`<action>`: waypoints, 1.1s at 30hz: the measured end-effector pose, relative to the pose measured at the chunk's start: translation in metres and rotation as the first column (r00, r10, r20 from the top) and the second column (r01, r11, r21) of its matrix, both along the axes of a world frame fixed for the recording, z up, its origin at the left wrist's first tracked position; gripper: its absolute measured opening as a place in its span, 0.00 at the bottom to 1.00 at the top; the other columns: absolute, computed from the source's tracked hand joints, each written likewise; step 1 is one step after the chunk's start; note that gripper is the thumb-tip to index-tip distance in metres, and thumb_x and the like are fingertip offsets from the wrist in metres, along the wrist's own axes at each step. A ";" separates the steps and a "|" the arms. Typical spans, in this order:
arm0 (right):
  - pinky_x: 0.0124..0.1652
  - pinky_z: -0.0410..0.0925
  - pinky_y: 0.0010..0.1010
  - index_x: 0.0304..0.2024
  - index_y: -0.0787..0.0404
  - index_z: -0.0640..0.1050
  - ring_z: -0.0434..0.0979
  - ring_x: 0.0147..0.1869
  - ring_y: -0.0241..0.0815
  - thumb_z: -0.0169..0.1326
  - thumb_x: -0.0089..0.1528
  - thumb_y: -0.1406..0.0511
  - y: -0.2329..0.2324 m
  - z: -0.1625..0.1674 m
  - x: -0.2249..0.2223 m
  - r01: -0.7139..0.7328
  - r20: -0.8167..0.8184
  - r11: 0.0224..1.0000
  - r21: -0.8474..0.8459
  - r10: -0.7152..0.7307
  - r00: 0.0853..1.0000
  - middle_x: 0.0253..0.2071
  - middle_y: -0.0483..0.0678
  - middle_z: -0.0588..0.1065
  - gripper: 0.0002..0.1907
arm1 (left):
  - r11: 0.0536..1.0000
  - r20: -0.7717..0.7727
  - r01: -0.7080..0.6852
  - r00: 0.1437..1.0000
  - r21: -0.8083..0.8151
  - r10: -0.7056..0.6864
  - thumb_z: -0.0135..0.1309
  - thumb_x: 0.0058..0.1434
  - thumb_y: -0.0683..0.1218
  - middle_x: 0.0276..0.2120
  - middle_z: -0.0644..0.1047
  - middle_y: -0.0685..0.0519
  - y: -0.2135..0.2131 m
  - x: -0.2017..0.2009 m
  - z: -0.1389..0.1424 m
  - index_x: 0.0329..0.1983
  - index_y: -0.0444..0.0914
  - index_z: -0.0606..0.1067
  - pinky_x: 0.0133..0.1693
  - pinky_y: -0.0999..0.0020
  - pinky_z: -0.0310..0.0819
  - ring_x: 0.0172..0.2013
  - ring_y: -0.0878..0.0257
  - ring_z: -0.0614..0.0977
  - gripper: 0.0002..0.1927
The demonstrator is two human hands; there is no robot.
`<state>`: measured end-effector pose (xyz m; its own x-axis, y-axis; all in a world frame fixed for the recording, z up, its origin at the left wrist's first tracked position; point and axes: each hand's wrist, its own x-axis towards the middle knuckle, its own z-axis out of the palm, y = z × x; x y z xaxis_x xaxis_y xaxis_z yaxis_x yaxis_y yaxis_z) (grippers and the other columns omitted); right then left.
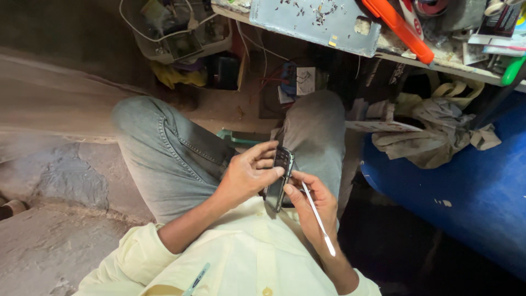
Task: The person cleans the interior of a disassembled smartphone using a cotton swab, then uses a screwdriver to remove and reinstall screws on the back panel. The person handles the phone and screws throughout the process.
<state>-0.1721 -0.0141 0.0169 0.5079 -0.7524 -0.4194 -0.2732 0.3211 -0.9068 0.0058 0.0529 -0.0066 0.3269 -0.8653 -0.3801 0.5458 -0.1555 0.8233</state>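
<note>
Blue drum [466, 192] seen at 3 o'clock, close beside right knee; bare floor [49, 181] open at 9 o'clock. Cluttered surface [438, 63] edge overhangs knees at 12 o'clock. Small dark phone [278, 181] gripped on edge by left hand [246, 175] over lap. Thin white tool [318, 218] pinched in right hand [315, 205], tip touching phone edge.

A cramped small repair workshop, seen from above. At far right a cluttered workbench [438, 64] carries a grey metal plate [315, 21] strewn with tiny screws, an orange-handled tool [399, 26] and a green-handled one [513, 70]. A plastic bin of loose wires and parts [175, 30] stands far left, rags [438, 140] hang over a blue drum [466, 186], above a bare concrete floor [55, 181].
</note>
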 end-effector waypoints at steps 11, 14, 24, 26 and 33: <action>0.47 0.74 0.23 0.53 0.68 0.79 0.79 0.45 0.32 0.61 0.61 0.73 -0.001 0.000 0.005 -0.005 0.005 1.000 0.009 0.005 1.000 0.43 0.47 0.81 0.17 | 0.988 0.390 0.005 0.919 0.152 -0.065 0.64 0.55 0.43 0.52 0.75 0.49 -0.003 0.002 0.030 0.63 0.32 0.72 0.50 0.69 0.83 0.50 0.62 0.82 0.32; 0.46 0.74 0.23 0.55 0.68 0.78 0.79 0.45 0.32 0.61 0.62 0.73 -0.001 -0.002 0.004 -0.018 0.055 0.999 0.046 0.016 0.998 0.43 0.47 0.81 0.18 | 0.992 0.402 0.014 0.913 0.123 -0.063 0.63 0.56 0.43 0.52 0.75 0.49 -0.002 0.003 0.031 0.64 0.32 0.71 0.51 0.70 0.83 0.50 0.63 0.82 0.32; 0.47 0.74 0.24 0.56 0.68 0.76 0.80 0.47 0.33 0.59 0.62 0.73 0.002 -0.009 0.002 -0.009 0.080 0.996 0.085 0.002 0.997 0.45 0.48 0.81 0.18 | 0.996 0.506 0.030 0.860 0.085 -0.069 0.64 0.54 0.42 0.53 0.75 0.49 0.002 0.003 0.031 0.65 0.34 0.72 0.51 0.69 0.82 0.51 0.63 0.82 0.33; 0.49 0.73 0.25 0.57 0.69 0.76 0.80 0.49 0.34 0.58 0.64 0.71 -0.003 -0.005 0.001 -0.059 0.152 0.993 0.098 0.044 0.987 0.47 0.49 0.80 0.18 | 0.998 0.522 0.052 0.851 0.041 -0.066 0.64 0.53 0.42 0.54 0.75 0.48 0.003 0.005 0.031 0.64 0.34 0.72 0.52 0.68 0.83 0.52 0.61 0.82 0.33; 0.49 0.76 0.32 0.54 0.72 0.78 0.82 0.46 0.39 0.54 0.67 0.67 -0.020 0.009 0.003 -0.016 0.131 0.980 0.196 -0.010 0.991 0.46 0.54 0.81 0.17 | 0.968 0.726 0.251 0.668 -0.012 -0.165 0.65 0.50 0.40 0.55 0.73 0.41 0.012 0.003 0.039 0.70 0.35 0.64 0.53 0.59 0.76 0.53 0.46 0.79 0.42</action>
<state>-0.1690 -0.0344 0.0261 0.5703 -0.6605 -0.4883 -0.1572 0.4957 -0.8542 0.0091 0.0650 0.0323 0.2670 -0.9636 -0.0142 -0.2510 -0.0838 0.9643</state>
